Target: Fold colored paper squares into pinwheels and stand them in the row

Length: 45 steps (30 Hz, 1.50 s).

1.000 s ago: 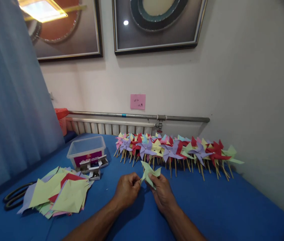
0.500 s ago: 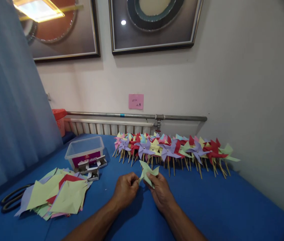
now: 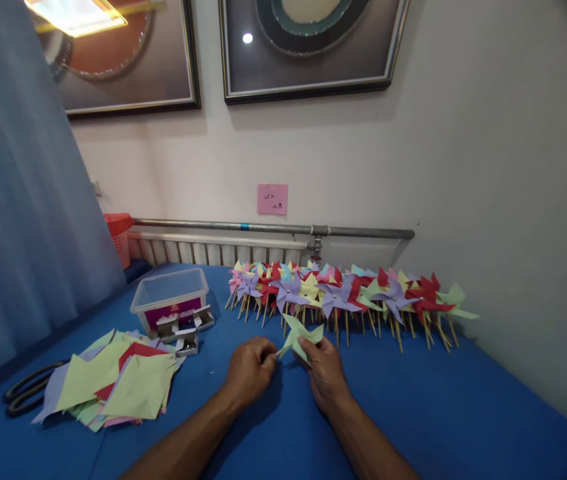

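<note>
A pale green paper pinwheel [image 3: 299,337] is held over the blue surface, between my two hands. My right hand [image 3: 326,370] grips it from the right, the thumb pressed on the paper near its middle. My left hand [image 3: 251,368] is closed, thumb and forefinger pinched at the tip of the pinwheel's lower left blade. Whether a stick is also inside those fingers is hidden. Behind the hands, many finished pinwheels [image 3: 336,299] on wooden sticks stand in a long row, in purple, red, yellow, green and pink.
To the left lies a pile of coloured paper sheets [image 3: 136,387], with black-handled scissors [image 3: 28,393] beside it. A clear plastic tub [image 3: 171,293] stands behind small open boxes [image 3: 187,341] of metal bits. A blue curtain [image 3: 28,200] hangs at left; a wall and pipe [image 3: 363,232] lie behind.
The pinwheel has turned slightly and shifted a little to the right with my right hand. My left hand stays pinched, a bit farther from the right one.
</note>
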Tool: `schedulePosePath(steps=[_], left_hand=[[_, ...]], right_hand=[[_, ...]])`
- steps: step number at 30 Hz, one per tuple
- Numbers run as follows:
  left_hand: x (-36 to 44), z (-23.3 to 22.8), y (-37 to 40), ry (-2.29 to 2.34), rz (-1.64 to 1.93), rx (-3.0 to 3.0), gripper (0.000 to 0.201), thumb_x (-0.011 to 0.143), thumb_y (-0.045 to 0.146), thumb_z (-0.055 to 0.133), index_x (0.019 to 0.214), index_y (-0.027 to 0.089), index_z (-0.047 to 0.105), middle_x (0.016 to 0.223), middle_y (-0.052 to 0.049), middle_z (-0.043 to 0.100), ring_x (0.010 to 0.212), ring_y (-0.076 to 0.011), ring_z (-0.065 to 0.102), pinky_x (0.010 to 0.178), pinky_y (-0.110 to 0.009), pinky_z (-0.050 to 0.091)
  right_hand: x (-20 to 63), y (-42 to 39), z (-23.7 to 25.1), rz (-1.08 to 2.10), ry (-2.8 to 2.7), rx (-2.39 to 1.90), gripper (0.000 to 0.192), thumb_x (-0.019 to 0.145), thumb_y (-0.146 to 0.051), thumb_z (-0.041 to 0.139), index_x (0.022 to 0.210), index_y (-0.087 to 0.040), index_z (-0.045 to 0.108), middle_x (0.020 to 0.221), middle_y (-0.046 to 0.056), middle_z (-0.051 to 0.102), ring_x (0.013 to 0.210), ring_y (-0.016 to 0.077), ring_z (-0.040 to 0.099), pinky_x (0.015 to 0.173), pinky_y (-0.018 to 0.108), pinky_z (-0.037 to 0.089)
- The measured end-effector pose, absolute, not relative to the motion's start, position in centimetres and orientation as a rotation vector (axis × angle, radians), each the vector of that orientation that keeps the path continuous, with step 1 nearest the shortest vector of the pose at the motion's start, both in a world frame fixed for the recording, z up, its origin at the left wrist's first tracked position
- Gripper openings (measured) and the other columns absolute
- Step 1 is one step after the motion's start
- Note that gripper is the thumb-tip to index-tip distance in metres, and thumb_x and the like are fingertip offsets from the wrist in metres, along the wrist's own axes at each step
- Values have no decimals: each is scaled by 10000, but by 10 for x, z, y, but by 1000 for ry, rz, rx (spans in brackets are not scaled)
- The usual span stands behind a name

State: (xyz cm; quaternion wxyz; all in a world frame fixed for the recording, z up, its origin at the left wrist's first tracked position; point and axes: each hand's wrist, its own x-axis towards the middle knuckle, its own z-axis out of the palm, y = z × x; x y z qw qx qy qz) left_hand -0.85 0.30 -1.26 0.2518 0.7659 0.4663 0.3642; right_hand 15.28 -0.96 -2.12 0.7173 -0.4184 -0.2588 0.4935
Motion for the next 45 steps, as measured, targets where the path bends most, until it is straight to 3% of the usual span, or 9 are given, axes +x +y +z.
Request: schedulePosePath(steps=[13,20,23,28,35,45], left_hand=[[-12,-12,5,1479,871,2170,123,843,172,591,788,181,701,831,-32,663,782,-167,571,703,-268,323],[-13,-16,21,1415,1115,1675,138,799,239,603,679,171,620,611,27,573,600,-135,506,595,-248,330],[-15,-18,27,1368,1230,1510,145,768,264,613,657,173,594,571,43,534,556,-121,469,571,-244,328],[-4,-21,22,1227,1238,1423,155,713,296,658,652,174,584,567,41,528,548,-115,462,555,-239,339],[5,-22,12,1159,1203,1420,110,669,265,629,629,168,595,567,27,553,560,-117,479,557,-236,352],[2,-26,10,1180,1151,1508,223,670,393,630,627,176,608,563,23,563,559,-130,476,557,-245,351]], right_hand=[[154,-12,-17,1122,-582,-905,411,568,-377,923,879,-205,718,888,31,776,809,213,714,737,320,554],[154,-10,-24,1053,-635,-996,469,631,-583,862,860,-209,695,828,32,742,726,191,688,657,302,531],[150,-12,-29,986,-827,-1079,413,639,-549,850,819,-211,696,726,9,701,614,162,610,572,280,458],[136,-25,-26,880,-1261,-1172,189,774,-401,728,733,-221,686,621,-30,610,580,148,515,567,267,378],[128,-31,-23,787,-1386,-1270,155,790,-330,658,675,-228,647,600,-23,619,568,158,511,554,264,334],[123,-37,-22,495,-1480,-1579,167,844,-258,588,697,-218,656,665,13,703,616,163,598,578,263,315]])
